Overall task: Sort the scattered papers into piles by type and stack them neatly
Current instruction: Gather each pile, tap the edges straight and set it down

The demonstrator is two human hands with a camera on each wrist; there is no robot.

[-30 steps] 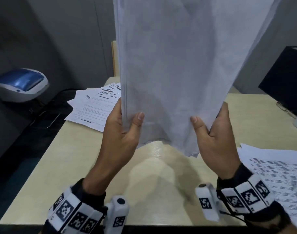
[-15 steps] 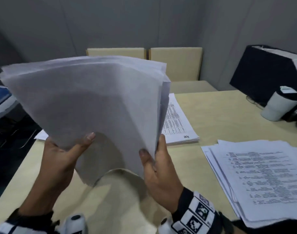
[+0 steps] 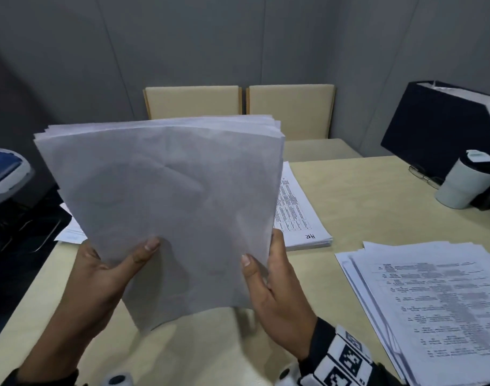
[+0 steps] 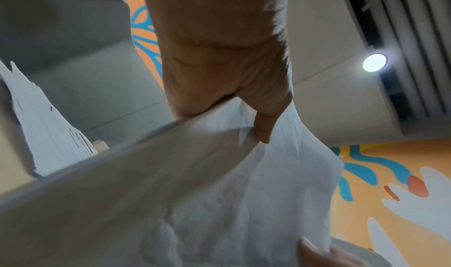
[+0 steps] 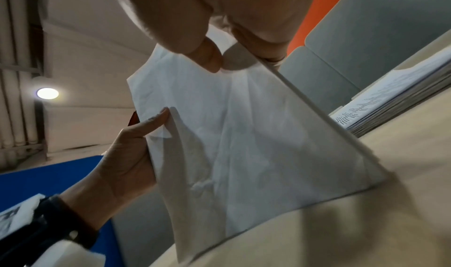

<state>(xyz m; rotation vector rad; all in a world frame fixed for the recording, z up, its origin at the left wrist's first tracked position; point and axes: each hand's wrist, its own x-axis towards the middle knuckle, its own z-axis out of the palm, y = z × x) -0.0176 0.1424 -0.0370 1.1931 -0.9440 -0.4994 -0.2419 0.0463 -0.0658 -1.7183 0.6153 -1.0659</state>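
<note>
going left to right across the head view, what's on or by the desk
grey-and-blue machine → held sheaf of papers → pile marked HR → spread printed pile → white cup

Office, looks like a small meeting booth. Grey partition walls (image 3: 182,51), pale wood table (image 3: 377,196), two beige chairs (image 3: 238,104) pushed in opposite. Printed document piles (image 3: 438,310) on the table, printer (image 3: 4,174) at left, black file box (image 3: 438,129), travel mug (image 3: 466,182), glasses (image 3: 423,174).

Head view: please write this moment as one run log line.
left hand: grips thick white paper sheaf | right hand: grips it | sheaf: upright | beige table: three piles
</note>
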